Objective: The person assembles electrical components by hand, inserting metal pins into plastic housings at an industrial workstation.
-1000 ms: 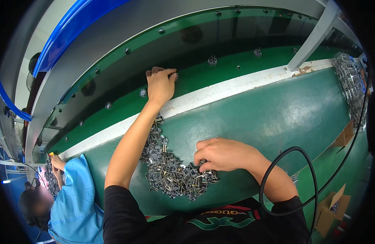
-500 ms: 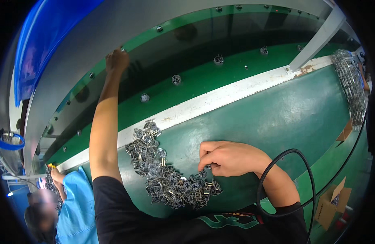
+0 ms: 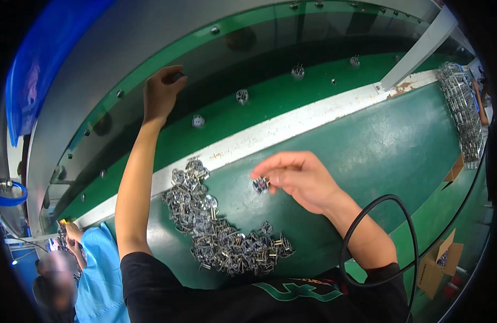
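Note:
My left hand (image 3: 161, 96) reaches over the green conveyor belt (image 3: 270, 94). Its thumb and fingers curl round a small dark part (image 3: 176, 77), whose kind I cannot make out. Above the green tabletop, my right hand (image 3: 307, 180) pinches a small round part with metal pins (image 3: 260, 185) in its fingertips. Close by on the tabletop lies a heap of similar clear-and-metal pinned parts (image 3: 232, 247), stretching up to the white rail (image 3: 280, 129). One loose pinned part (image 3: 198, 121) rests on the belt near my left forearm, with several more spaced along it.
Stacked metal parts (image 3: 461, 116) stand at the table's far right end. A black cable (image 3: 415, 231) loops beside my right forearm. An open cardboard box (image 3: 434, 272) is at lower right. A white post (image 3: 421, 48) rises from the rail. A co-worker in a blue garment (image 3: 100, 274) works at left.
My right hand has lifted away from the heap, bringing a pinned part up with it. My left hand has turned and drawn back from the far edge of the belt, showing a dark part.

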`<state>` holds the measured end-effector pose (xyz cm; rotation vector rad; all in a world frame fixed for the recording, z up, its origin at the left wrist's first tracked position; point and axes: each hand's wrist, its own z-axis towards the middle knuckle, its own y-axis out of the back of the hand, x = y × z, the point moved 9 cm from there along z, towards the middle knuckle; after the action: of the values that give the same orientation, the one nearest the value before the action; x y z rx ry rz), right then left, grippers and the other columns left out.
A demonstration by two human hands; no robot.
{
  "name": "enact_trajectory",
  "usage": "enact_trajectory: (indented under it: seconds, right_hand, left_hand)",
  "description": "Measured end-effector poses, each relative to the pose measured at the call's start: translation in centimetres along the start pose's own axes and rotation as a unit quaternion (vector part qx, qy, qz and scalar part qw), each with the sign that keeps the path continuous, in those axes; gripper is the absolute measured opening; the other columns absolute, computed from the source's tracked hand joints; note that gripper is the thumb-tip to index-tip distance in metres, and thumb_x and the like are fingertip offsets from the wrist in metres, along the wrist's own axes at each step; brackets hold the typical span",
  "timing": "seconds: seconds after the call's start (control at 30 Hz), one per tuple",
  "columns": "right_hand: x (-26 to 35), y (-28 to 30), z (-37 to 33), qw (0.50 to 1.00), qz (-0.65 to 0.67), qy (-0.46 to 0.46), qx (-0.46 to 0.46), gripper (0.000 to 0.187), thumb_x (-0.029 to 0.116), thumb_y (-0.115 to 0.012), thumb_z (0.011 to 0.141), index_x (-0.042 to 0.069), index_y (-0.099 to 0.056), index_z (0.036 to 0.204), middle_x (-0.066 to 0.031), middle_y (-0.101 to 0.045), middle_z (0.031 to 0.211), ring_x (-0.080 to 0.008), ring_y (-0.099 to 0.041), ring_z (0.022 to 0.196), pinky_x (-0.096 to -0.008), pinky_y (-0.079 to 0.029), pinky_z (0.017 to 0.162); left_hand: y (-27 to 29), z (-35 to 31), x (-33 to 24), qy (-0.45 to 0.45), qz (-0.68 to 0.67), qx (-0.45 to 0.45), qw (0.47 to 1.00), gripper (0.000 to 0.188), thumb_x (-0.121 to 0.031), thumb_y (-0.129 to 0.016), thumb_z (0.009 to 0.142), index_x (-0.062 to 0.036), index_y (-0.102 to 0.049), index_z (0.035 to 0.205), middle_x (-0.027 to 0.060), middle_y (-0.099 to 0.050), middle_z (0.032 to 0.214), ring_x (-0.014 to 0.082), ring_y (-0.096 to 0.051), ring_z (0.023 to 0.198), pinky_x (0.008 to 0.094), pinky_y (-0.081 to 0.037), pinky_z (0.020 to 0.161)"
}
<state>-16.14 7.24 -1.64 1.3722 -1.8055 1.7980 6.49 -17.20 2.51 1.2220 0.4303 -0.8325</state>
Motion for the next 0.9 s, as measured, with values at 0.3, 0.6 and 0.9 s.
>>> enact_trajectory:
  seconds: [0.3,0.6,0.9]
  right_hand:
    - [1.0,0.0,0.1,0.967,-0.225,0.077,-0.091,0.022,0.000,-0.065,0.087,-0.003,-0.067,0.108,-0.0095,-0.068,0.099,-0.0157,-0.065,0.083,-0.0300,-0.052,0.076]
    - [-1.0,-7.8,-1.7,0.710,-0.676,0.138,0.144,0.023,0.012,-0.066,0.082,0.006,-0.068,0.104,-0.0114,-0.063,0.093,-0.0324,-0.064,0.086,-0.0431,-0.052,0.076]
    - [-2.6,-8.2,0.7,0.781,-0.601,0.097,0.140,0.024,-0.003,-0.064,0.082,0.005,-0.072,0.102,-0.0081,-0.063,0.088,-0.0212,-0.065,0.077,-0.0325,-0.053,0.070]
  left_hand:
    - [-0.2,-18.0,-11.0,0.140,-0.291,0.104,0.941,0.037,0.004,-0.071,0.085,0.0070,-0.061,0.121,0.0107,-0.068,0.108,0.0103,-0.065,0.085,0.0220,-0.054,0.080]
    - [2.8,-19.1,-10.9,0.119,-0.353,0.090,0.924,0.038,0.005,-0.069,0.085,0.0036,-0.060,0.122,0.0156,-0.067,0.114,0.0169,-0.067,0.094,0.0290,-0.055,0.084]
    - [2.5,-20.1,-10.7,0.129,-0.379,0.133,0.907,0.041,0.006,-0.069,0.084,0.0041,-0.059,0.124,0.0111,-0.068,0.106,0.0129,-0.067,0.088,0.0257,-0.056,0.078]
